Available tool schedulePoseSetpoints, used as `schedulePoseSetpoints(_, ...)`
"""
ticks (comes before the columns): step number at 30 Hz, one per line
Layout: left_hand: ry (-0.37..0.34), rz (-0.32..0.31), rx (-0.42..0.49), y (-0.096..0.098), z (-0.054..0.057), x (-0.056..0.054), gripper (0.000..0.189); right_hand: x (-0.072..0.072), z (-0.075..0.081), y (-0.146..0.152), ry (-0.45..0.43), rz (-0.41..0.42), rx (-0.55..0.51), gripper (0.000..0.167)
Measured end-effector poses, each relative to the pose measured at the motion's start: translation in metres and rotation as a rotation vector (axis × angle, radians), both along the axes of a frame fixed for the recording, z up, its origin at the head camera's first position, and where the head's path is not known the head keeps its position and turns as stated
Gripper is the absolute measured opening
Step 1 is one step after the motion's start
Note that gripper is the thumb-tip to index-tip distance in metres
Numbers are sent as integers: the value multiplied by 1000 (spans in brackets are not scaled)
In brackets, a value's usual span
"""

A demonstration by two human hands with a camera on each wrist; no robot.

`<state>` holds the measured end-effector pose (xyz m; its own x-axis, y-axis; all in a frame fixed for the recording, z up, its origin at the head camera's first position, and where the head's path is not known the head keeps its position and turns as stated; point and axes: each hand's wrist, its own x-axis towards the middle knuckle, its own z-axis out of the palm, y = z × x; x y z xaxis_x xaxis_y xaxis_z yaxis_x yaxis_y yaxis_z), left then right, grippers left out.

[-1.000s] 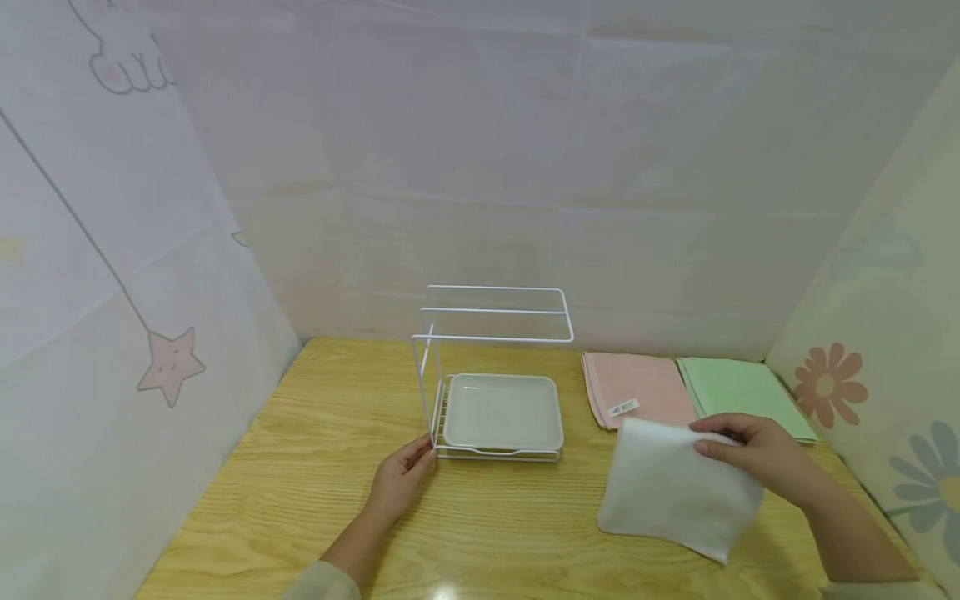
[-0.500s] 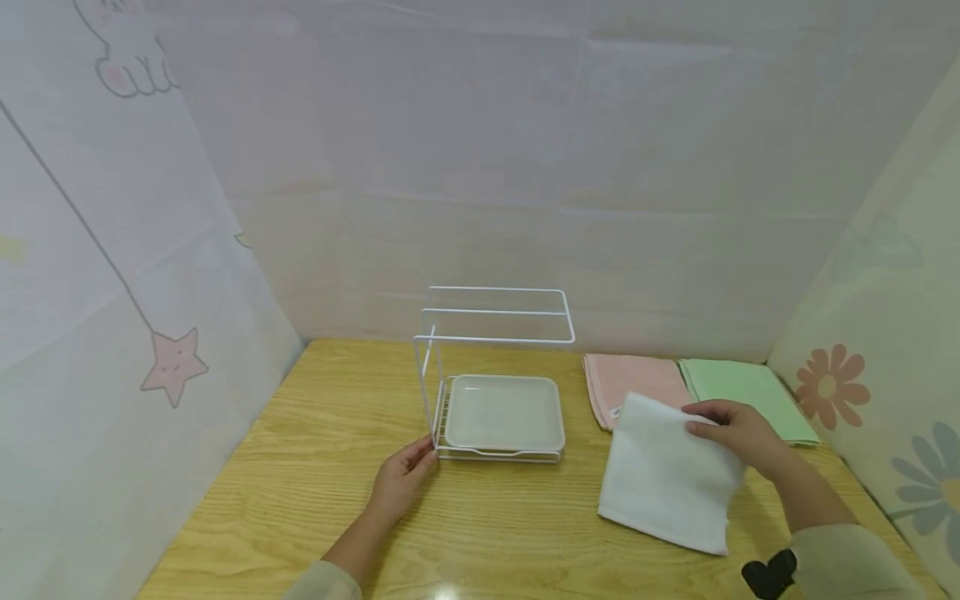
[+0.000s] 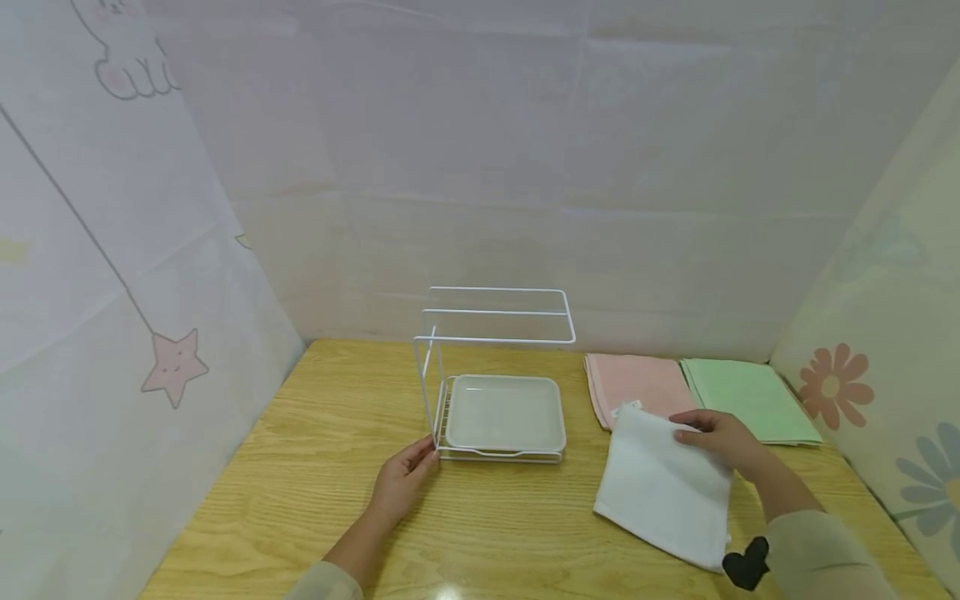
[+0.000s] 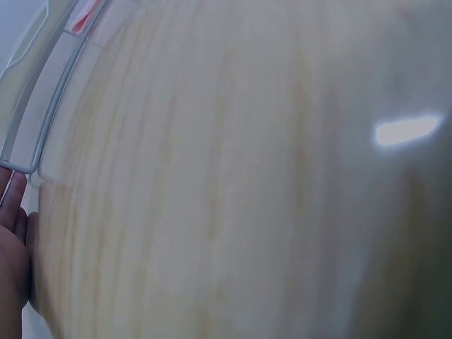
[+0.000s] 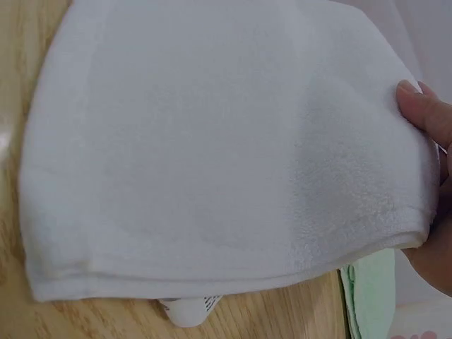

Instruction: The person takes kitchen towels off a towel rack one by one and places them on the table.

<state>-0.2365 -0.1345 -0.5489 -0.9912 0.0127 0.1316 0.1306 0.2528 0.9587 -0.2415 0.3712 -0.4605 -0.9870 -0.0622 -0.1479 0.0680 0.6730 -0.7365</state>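
Note:
My left hand [image 3: 399, 479] holds the front left corner of a white wire rack [image 3: 495, 340], thumb in front and fingers beside the post. In the left wrist view, the fingers of this hand [image 4: 13, 240] show at the left edge by the rack's corner. A pale rectangular tray [image 3: 507, 412] sits on the rack's base. To the right, my right hand [image 3: 720, 437] pinches the far edge of a folded white towel [image 3: 663, 492]. The towel [image 5: 205, 148] fills most of the right wrist view, thumb on top; the other fingers are mostly hidden.
Behind the white towel lie a folded pink towel [image 3: 637, 379] with a small label and a folded green towel [image 3: 750, 400], side by side. Wood-grain table [image 3: 300, 467] surrounds the rack. Fabric walls stand at the back and both sides.
My right hand has moved left and slightly inward with the white towel, which now lies lower and flatter over the table. My left hand stays at the rack's corner.

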Motion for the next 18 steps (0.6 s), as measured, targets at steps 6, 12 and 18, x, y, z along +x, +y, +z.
schedulePoseSetpoints(6, 10, 5, -12, 0, -1, -1, 37, 2, -5, -6, -56, 66, 10, 50)
schedulePoseSetpoints(12, -2, 5, 2, 1, 0, 0, 37, 1, -9, -9, -28, 108, 124, 40)
schedulePoseSetpoints(18, -19, 6, -10, 3, 8, 4, 37, -9, -18, -9, -4, 93, 192, 32)
